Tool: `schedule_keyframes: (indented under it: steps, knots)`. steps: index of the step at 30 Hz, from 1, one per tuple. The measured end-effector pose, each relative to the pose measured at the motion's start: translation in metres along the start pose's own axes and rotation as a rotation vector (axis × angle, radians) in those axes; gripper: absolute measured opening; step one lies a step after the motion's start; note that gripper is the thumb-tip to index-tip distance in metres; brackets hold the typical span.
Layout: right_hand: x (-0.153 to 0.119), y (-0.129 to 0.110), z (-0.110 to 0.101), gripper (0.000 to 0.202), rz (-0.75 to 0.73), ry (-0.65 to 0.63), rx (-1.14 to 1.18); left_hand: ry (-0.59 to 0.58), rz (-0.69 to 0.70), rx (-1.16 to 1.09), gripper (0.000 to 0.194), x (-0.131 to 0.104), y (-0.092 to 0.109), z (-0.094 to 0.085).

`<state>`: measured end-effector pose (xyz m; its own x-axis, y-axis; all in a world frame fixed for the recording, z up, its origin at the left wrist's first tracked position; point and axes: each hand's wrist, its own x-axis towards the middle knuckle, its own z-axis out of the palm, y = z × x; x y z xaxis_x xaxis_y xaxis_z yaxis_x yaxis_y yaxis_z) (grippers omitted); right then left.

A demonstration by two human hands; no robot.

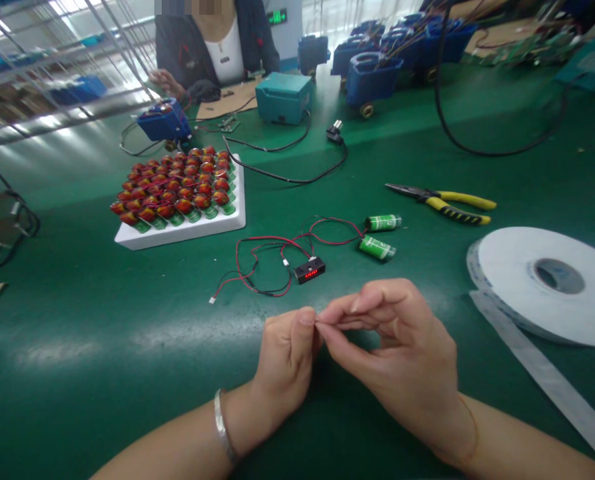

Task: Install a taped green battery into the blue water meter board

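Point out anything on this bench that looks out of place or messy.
Nothing damaged or spilled. Only loose ends: red and black wires sprawl tangled beside two cells, and tape trails off its roll.

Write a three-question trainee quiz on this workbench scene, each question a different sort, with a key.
1. True or false: the pliers with yellow handles lie on the table, untouched by either hand.
2. Multiple choice: where do the left hand and right hand meet? A) over the white tray B) fingertip to fingertip, near the table's front C) on the tape roll
3. Fill in: the small black display shows lit digits coloured ____.

Key: 1 true. 2 B. 3 red. Whatever is pinched between the fingers is too small to make out.
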<state>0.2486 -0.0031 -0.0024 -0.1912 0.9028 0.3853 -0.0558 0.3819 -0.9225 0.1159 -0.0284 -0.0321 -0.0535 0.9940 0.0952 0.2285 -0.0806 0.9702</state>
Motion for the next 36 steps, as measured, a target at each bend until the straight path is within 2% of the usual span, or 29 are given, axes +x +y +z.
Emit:
schedule_keyframes:
  steps: [6, 15, 27, 36]
  knots:
    - [-0.0010, 0.0009, -0.0010, 0.034, 0.003, 0.007, -0.035, -0.005, 0.021, 0.038, 0.054, -0.0008, 0.0003, 0.0001]
    - [0.0004, -0.0010, 0.0006, 0.036, 0.032, 0.016, 0.012, -0.024, -0.051, -0.011, 0.056, -0.0012, 0.0019, -0.0002]
    - [0.0011, -0.0026, 0.0011, 0.032, 0.039, 0.020, -0.022, -0.002, -0.024, 0.041, 0.056, -0.0002, 0.0028, 0.0009]
    - [0.0049, -0.0057, 0.0015, 0.033, 0.115, 0.025, 0.045, -0.010, -0.049, 0.028, 0.057, 0.0021, 0.0051, 0.0015]
